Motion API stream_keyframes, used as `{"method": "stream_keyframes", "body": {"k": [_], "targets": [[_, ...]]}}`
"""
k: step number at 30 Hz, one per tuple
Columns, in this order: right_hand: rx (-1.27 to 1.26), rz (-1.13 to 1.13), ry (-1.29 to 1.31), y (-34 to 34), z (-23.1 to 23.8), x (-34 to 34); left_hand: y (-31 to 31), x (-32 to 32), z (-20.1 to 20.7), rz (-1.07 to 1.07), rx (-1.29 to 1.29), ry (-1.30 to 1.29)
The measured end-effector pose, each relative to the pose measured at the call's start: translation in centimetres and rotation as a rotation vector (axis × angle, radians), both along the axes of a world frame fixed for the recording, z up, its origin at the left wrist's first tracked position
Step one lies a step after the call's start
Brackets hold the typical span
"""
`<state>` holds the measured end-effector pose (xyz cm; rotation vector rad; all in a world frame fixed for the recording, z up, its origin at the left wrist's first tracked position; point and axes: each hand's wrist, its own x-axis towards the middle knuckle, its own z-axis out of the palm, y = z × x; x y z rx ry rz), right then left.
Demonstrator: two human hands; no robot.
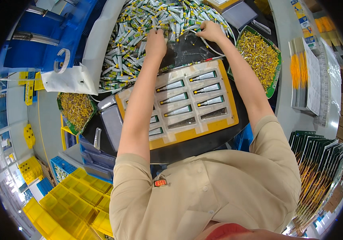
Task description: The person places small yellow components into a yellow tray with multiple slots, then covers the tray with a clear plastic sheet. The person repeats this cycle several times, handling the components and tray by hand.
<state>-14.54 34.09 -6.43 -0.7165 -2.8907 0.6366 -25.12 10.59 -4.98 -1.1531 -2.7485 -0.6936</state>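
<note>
Small silver-and-green tubes with yellow caps lie in a large heap [131,60] on the far side of the round black table. Reaching into that heap, my left hand [155,40] has its fingers closed; what lies between them is hidden. Farther right, my right hand [212,31] pinches at the yellow cap end of a small tube at the heap's edge. Nearer to me, below both hands, a white partitioned tray [193,100] sits on a yellow board [203,130]. Several tubes lie singly in its slots, while at least two slots hold none. My left forearm covers the tray's left part.
Green trays of small yellow-headed parts stand at the right [258,58] and left [76,110]. Blue machinery [39,52] rises at upper left, with yellow bins [73,200] at lower left. Stacked green cards [319,164] and a paper stack [307,76] are at the right.
</note>
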Motion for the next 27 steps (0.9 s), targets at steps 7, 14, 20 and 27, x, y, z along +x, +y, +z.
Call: {"method": "stream_keyframes", "body": {"k": [7, 14, 20, 27], "targets": [[-0.403, -0.124, 0.498, 1.7, 0.2, 4.1, -3.7, -2.3, -0.4, -0.05, -0.135, 0.18], [-0.505, 0.351, 0.413, -11.6, 6.7, 27.3, -13.4, 16.5, 5.7, -0.361, 0.295, -0.258], [0.106, 0.549, 0.463, -14.5, 3.8, 29.8, -15.7, 23.9, 2.6, -0.366, 0.211, -0.215], [0.269, 0.293, 0.118, -4.4, 6.0, 24.8, -16.6, 24.3, 1.6, -0.382, 0.169, -0.076]]}}
